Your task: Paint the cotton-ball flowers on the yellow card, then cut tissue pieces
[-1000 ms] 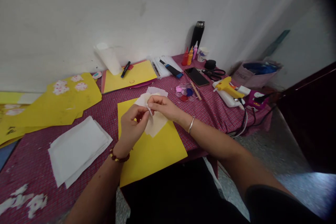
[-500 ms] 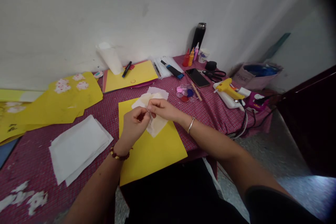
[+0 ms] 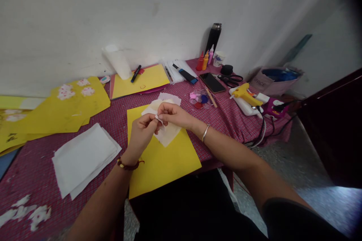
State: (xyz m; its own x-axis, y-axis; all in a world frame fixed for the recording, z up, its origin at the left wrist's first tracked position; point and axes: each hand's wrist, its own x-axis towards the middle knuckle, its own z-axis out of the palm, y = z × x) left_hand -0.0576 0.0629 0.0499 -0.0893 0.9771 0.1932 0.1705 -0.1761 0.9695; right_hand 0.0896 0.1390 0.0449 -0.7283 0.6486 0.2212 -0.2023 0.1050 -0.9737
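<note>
Between my fingertips is a small twisted piece of white tissue paper (image 3: 158, 118). My left hand (image 3: 143, 130) pinches it from the left, while my right hand (image 3: 175, 115) grips it from the right with thumb and finger. Both hands hover over loose sheets of thin white and cream tissue (image 3: 166, 139), partly hidden by my hands. Those sheets lie on a sheet of yellow paper (image 3: 166, 169) at the table's front edge.
A white paper stack (image 3: 85, 160) lies to the left, beyond it yellow sheets with pink-white blossoms (image 3: 66, 92). Rightward are paint blobs (image 3: 199, 98), a wooden stick (image 3: 211, 98), a phone (image 3: 212, 83), scissors (image 3: 230, 80) and a yellow glue gun (image 3: 246, 95) with cables.
My left fingers have shifted slightly up and left, and the white tissue piece between the fingertips shows more clearly. My right hand keeps its pinch almost in place.
</note>
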